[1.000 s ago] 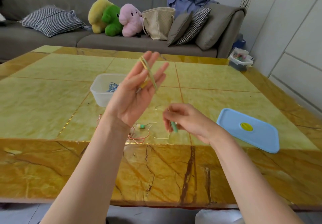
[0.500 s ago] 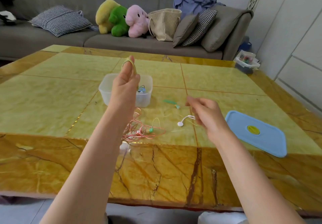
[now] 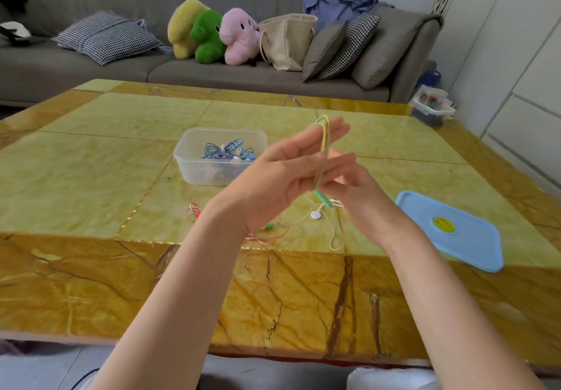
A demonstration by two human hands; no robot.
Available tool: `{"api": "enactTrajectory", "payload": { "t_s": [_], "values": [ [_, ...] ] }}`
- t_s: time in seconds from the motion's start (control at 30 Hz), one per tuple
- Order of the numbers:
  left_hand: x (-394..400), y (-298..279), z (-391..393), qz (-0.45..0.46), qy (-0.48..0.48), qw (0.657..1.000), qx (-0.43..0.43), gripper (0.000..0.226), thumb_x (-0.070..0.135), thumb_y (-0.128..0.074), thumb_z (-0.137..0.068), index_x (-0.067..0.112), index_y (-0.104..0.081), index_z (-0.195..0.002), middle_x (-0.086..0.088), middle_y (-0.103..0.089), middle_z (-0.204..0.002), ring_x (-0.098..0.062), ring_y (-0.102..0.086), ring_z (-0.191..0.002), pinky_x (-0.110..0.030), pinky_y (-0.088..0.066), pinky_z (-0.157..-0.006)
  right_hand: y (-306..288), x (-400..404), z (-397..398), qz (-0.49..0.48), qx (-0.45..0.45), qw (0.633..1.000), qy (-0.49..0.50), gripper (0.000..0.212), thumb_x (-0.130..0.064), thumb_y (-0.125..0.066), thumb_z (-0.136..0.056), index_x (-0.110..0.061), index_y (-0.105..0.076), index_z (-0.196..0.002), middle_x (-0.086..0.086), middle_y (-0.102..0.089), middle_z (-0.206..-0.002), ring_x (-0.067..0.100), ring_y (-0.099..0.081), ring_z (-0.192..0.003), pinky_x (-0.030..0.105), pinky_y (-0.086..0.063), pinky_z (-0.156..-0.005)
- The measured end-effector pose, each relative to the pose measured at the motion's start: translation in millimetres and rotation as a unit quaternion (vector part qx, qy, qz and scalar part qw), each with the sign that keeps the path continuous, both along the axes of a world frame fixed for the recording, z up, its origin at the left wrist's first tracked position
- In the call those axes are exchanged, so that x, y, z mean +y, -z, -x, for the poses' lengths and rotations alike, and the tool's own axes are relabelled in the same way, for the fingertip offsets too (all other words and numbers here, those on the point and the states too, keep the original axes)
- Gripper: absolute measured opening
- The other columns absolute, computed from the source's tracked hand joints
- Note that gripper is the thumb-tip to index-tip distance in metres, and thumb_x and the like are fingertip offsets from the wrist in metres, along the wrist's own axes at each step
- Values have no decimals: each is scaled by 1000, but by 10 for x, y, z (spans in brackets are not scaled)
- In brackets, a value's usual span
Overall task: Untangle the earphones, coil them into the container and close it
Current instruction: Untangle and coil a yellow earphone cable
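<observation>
My left hand [image 3: 282, 174] is raised over the table with its fingers stretched out and holds several loops of the yellow-green earphone cable [image 3: 324, 143] wound round them. My right hand [image 3: 361, 195] is just behind it and pinches the same cable near its green plug [image 3: 321, 197]. A white earbud [image 3: 315, 214] and slack cable hang down to the table. The clear container [image 3: 194, 174] stands open beyond my hands, with coiled blue earphones [image 3: 226, 151] inside. Its blue lid [image 3: 449, 247] lies flat to the right. Red earphones [image 3: 270, 236] lie tangled under my left wrist.
The marble table [image 3: 91, 177] has a brown border along its near edge. A grey sofa [image 3: 76, 68] with cushions, plush toys and a bag runs along the far side. A small box [image 3: 432, 107] sits off the table's far right corner.
My left hand has turned and swung right, and my right hand has come up to meet it. The green plug has been lifted off the table. The view has shifted.
</observation>
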State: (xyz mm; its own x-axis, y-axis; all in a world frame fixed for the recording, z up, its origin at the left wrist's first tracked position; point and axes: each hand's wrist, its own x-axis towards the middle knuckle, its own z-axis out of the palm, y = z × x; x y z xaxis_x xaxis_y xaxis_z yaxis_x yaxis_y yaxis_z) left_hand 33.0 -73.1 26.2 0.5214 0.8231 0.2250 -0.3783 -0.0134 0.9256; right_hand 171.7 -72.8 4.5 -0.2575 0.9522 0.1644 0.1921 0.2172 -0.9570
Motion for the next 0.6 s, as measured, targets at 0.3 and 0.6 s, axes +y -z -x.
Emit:
{"api": "enactTrajectory", "payload": {
  "t_s": [0.3,0.6],
  "values": [
    [147,0,6,6,-116,989,-91,61,-19,-28,-87,13,-36,-139,2,-44,-141,-14,-42,-131,-23,-33,-107,37,-30,74,57,19,997,-54,24,-10,-43,-98,-4,-60,-81,-5,-39,-51,8,-35,-44,20,-37,-48],
    [224,172,199,120,-51,967,219,61,55,-27,-93,15,-40,-138,7,-46,-141,-11,-63,-102,-29,-41,-95,-17,11,-96,-36,-125,991,10,4,-14,-65,-86,-13,-69,-85,-15,-52,-46,-1,-45,-41,13,-34,-50]
  ]
}}
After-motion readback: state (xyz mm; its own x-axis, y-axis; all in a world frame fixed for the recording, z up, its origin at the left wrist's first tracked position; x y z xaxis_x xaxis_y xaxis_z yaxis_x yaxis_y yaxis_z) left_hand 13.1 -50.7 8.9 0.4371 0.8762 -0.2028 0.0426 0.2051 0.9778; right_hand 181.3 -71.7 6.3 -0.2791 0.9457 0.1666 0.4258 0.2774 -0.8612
